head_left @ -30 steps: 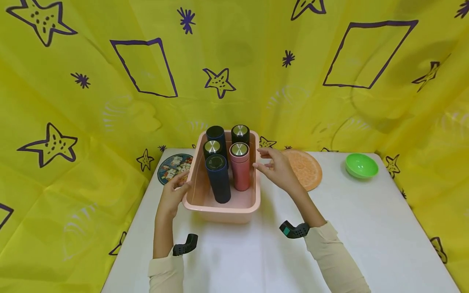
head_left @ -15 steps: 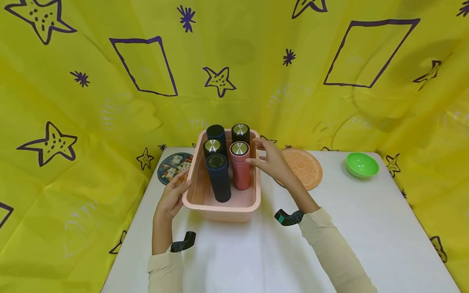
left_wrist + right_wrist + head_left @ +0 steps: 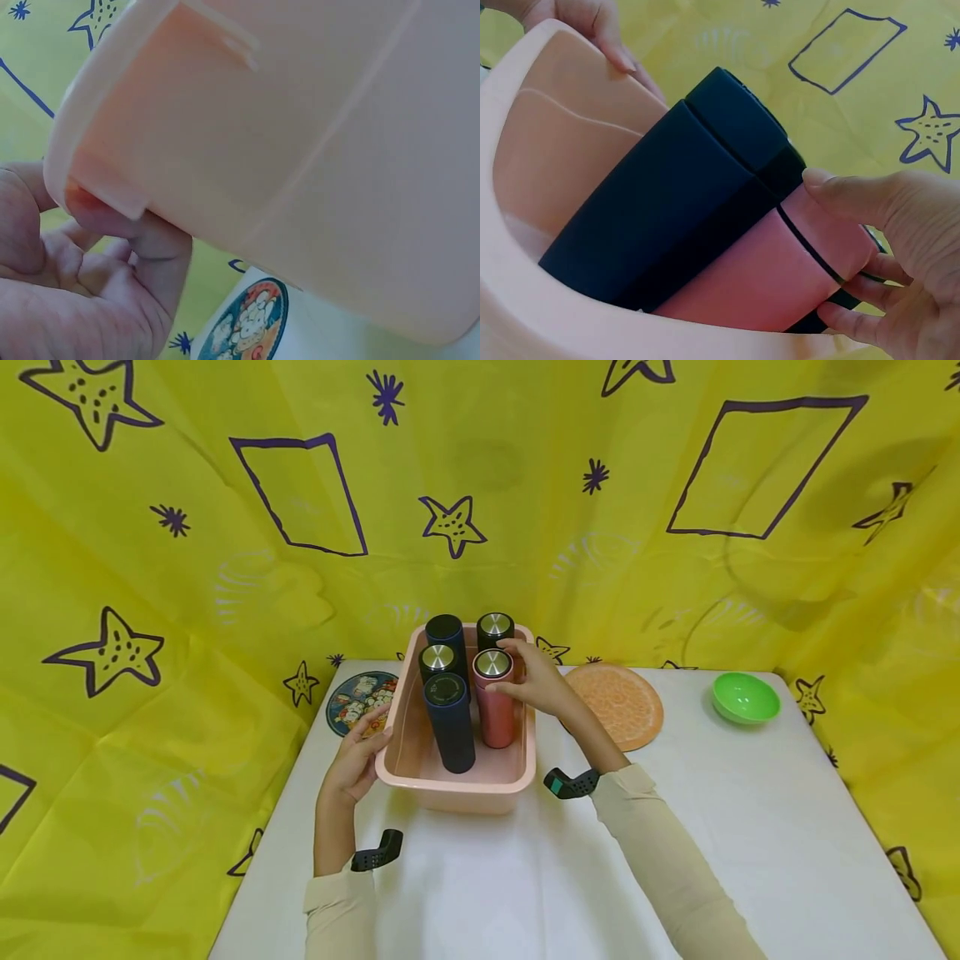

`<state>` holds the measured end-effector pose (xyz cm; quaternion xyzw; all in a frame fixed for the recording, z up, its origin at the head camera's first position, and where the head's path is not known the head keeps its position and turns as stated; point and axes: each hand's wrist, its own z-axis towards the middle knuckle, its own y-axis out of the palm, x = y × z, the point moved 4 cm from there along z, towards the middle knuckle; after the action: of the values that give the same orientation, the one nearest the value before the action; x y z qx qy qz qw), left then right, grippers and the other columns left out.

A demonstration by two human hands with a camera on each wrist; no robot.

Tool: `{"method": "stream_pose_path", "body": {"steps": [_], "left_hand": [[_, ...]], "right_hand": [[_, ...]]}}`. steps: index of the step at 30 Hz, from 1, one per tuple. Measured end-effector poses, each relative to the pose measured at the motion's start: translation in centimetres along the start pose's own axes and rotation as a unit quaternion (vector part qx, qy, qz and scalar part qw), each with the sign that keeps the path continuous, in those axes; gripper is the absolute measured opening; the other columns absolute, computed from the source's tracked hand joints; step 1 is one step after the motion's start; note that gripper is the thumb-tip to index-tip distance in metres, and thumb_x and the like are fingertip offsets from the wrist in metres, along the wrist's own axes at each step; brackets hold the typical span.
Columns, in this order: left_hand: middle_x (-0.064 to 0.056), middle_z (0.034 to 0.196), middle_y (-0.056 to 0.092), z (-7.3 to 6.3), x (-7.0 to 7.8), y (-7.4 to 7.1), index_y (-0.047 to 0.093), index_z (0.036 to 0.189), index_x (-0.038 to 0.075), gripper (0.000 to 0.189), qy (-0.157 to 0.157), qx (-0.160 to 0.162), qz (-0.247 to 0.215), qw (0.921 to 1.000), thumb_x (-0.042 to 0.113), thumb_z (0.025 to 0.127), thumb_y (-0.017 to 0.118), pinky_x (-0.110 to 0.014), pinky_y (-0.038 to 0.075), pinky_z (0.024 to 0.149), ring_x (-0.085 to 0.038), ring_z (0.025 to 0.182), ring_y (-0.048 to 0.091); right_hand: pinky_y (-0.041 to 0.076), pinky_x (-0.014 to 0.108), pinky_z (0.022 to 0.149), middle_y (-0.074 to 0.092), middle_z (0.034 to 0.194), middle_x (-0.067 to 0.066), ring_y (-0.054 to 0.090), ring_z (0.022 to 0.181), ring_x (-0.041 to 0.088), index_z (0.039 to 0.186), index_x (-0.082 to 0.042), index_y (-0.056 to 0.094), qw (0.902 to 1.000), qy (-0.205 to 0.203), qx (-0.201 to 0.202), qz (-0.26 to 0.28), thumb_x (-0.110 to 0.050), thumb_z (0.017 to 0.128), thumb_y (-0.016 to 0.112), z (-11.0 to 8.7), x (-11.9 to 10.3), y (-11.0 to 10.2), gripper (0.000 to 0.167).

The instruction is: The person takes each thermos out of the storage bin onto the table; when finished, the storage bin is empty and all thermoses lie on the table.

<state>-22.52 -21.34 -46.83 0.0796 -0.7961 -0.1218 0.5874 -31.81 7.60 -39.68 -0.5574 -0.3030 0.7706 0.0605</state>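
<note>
A pink plastic tub (image 3: 467,799) holds several upright thermos flasks. My left hand (image 3: 357,764) grips its left rim, and the left wrist view shows fingers hooked under that rim (image 3: 112,199). At the tub's right side, my right hand (image 3: 542,683) holds the pink thermos flask (image 3: 498,718) near its silver-topped lid, thumb (image 3: 821,178) on one side and fingers round the other. Close to it stand a dark blue flask (image 3: 452,735) in front, a black silver-lidded flask (image 3: 495,625) behind, another silver-lidded flask (image 3: 437,658) to the left and a dark-topped blue flask (image 3: 444,628) at the back.
On the white table (image 3: 480,885), a round food-print mat (image 3: 352,702) lies left of the tub. An orange-slice mat (image 3: 618,706) lies to its right, with a green bowl (image 3: 745,697) farther right. A yellow patterned curtain (image 3: 517,577) encloses the table's back and sides.
My right hand has moved left from the tub's right rim to the pink thermos flask and taken hold of its top. The left hand stays on the rim.
</note>
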Motion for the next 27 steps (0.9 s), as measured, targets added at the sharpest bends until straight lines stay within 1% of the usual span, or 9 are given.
{"method": "stream_pose_path", "body": {"steps": [3, 5, 10, 14, 20, 24, 27], "left_hand": [[-0.013, 0.135, 0.042, -0.1, 0.1, 0.2, 0.032, 0.151, 0.019, 0.054, -0.01, 0.004, 0.005, 0.9999, 0.008, 0.101, 0.048, -0.032, 0.059, 0.08, -0.01, 0.089, 0.069], [-0.013, 0.135, 0.041, -0.1, 0.2, 0.3, 0.032, 0.151, 0.02, 0.054, -0.014, 0.006, 0.005, 0.9999, 0.007, 0.101, 0.048, -0.031, 0.06, 0.078, -0.01, 0.089, 0.068], [-0.013, 0.132, 0.043, -0.2, 0.3, 0.4, 0.032, 0.151, 0.02, 0.053, -0.017, 0.004, -0.002, 0.9999, 0.007, 0.101, 0.047, -0.03, 0.06, 0.075, -0.011, 0.087, 0.068], [-0.01, 0.128, 0.046, -0.2, 0.4, 0.5, 0.033, 0.15, 0.021, 0.051, -0.016, 0.001, 0.0, 0.9999, 0.009, 0.102, 0.046, -0.031, 0.061, 0.075, -0.011, 0.086, 0.069], [-0.008, 0.123, 0.048, -0.2, 0.3, 0.4, 0.033, 0.149, 0.021, 0.05, -0.016, 0.001, -0.001, 0.9999, 0.009, 0.102, 0.046, -0.029, 0.061, 0.069, -0.011, 0.084, 0.069], [-0.007, 0.124, 0.047, -0.1, 0.2, 0.4, 0.032, 0.15, 0.021, 0.051, -0.021, -0.001, -0.006, 0.9998, 0.01, 0.103, 0.046, -0.028, 0.06, 0.07, -0.011, 0.085, 0.068], [-0.007, 0.127, 0.045, -0.1, 0.2, 0.3, 0.033, 0.15, 0.022, 0.051, -0.022, -0.003, -0.007, 0.9997, 0.01, 0.102, 0.047, -0.03, 0.06, 0.074, -0.011, 0.088, 0.068]], "right_hand": [[0.042, 0.051, 0.109, 0.05, 0.14, 0.021, 0.049, 0.128, 0.036, 0.141, 0.002, 0.043, 0.9999, 0.0, 0.002, -0.011, -0.02, 0.078, 0.084, 0.2, 0.2, 0.3, 0.079], [0.041, 0.051, 0.11, 0.049, 0.141, 0.021, 0.049, 0.129, 0.036, 0.142, 0.002, 0.042, 0.9999, 0.005, 0.001, -0.014, -0.02, 0.077, 0.084, 0.4, 0.4, 0.5, 0.08], [0.042, 0.051, 0.109, 0.05, 0.141, 0.021, 0.05, 0.128, 0.036, 0.143, 0.001, 0.041, 0.9997, 0.009, -0.012, -0.018, -0.02, 0.077, 0.084, 0.8, 0.6, 0.7, 0.081], [0.044, 0.051, 0.107, 0.052, 0.138, 0.021, 0.053, 0.125, 0.036, 0.143, 0.0, 0.04, 0.9995, 0.008, -0.028, -0.014, -0.019, 0.078, 0.083, 1.1, 0.4, 0.8, 0.08], [0.046, 0.049, 0.106, 0.053, 0.136, 0.02, 0.055, 0.123, 0.035, 0.144, -0.001, 0.037, 0.9985, 0.013, -0.047, -0.023, -0.017, 0.078, 0.082, 1.4, 1.0, 1.2, 0.081], [0.046, 0.05, 0.106, 0.053, 0.135, 0.02, 0.055, 0.123, 0.035, 0.143, -0.002, 0.036, 0.998, 0.013, -0.054, -0.031, -0.016, 0.078, 0.082, 1.5, 1.2, 1.4, 0.081], [0.045, 0.051, 0.106, 0.053, 0.136, 0.02, 0.054, 0.124, 0.035, 0.144, -0.002, 0.035, 0.9978, 0.019, -0.057, -0.029, -0.016, 0.078, 0.081, 1.6, 1.2, 1.5, 0.082]]}}
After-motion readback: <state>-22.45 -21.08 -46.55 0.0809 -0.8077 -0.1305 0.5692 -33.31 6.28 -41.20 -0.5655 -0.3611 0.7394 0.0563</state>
